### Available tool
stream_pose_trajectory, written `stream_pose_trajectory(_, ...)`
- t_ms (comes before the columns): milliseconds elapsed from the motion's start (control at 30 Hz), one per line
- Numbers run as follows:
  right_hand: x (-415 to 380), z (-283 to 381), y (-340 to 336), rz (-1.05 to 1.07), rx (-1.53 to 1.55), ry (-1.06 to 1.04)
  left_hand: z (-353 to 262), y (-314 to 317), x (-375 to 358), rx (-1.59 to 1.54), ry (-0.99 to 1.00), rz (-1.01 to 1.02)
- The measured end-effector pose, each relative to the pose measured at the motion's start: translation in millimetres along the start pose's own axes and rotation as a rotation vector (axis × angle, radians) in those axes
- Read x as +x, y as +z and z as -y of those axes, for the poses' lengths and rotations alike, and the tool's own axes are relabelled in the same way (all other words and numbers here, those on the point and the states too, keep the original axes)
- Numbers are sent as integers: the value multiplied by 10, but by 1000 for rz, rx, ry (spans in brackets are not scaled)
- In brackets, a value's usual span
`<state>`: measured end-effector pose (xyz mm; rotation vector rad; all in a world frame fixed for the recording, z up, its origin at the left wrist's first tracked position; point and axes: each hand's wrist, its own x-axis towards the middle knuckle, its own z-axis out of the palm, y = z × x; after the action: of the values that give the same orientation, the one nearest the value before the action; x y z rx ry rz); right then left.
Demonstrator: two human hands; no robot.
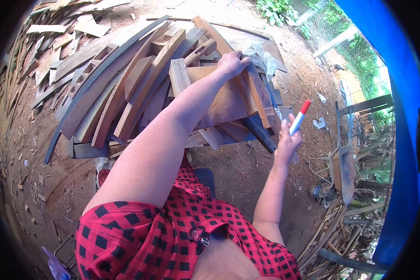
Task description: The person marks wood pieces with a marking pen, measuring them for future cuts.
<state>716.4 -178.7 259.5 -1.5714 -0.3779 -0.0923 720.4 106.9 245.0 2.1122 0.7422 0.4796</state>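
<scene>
The left hand (232, 64) grasps a long brown wooden plank (261, 99) on the pile of brown-grey boards (151, 84); likely stiff, weighty, best held by its edges. Right of that pile, the right hand (287, 142) pinches a slim red-ended white marker (297, 122).

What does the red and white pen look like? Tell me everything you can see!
The pen looks like a marker: slim and straight, with a whitish body and a bright red end, maybe its cap. It seems to be made of smooth plastic. The right hand holds it by the lower part, so it leans in the air, red end pointing up and to the right in the picture. Any writing on it is too small to read.
</scene>
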Motion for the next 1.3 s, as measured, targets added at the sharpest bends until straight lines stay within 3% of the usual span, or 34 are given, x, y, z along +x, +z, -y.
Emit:
stream_pose_trajectory(100, -226, 487, -137, 220, 164, 186, -24, 3, -11, -6, 7, 15)
stream_pose_trajectory(233, -312, 617, -132, 267, 350, 267, -44, 61, -44, -57, 21, -44)
stream_pose_trajectory(300, -296, 608, -109, 266, 338, 247, -84, 101, -92, 30, 167, -406)
stream_pose_trajectory(433, -322, 702, -14, 286, 356, 244, -148, 30, -135, 132, 240, -357)
stream_pose_trajectory(800, -495, 870, 9, 318, 417, 166, -127, -93, -271, -8, 329, -292)
stream_pose_trajectory(967, -469, 827, -50, 402, 485, 246, -123, -173, -333, 28, 372, -246)
stream_pose_trajectory(1033, -454, 842, -82, 494, 495, 210, -185, -189, -390, -8, 431, -337)
stream_pose_trajectory(1100, -506, 925, -55, 590, 603, 120, -270, -251, -456, 53, 667, -572)
stream_pose_trajectory(1133, -498, 978, -70, 683, 650, 114, -414, -316, -597, -18, 709, -542)
stream_pose_trajectory(1233, -546, 1066, -32, 744, 673, -38, -792, -479, -1084, -757, 392, 314)
stream_pose_trajectory(1300, -568, 1135, -11, 764, 700, -51, -965, -574, -1459, -973, 192, 632)
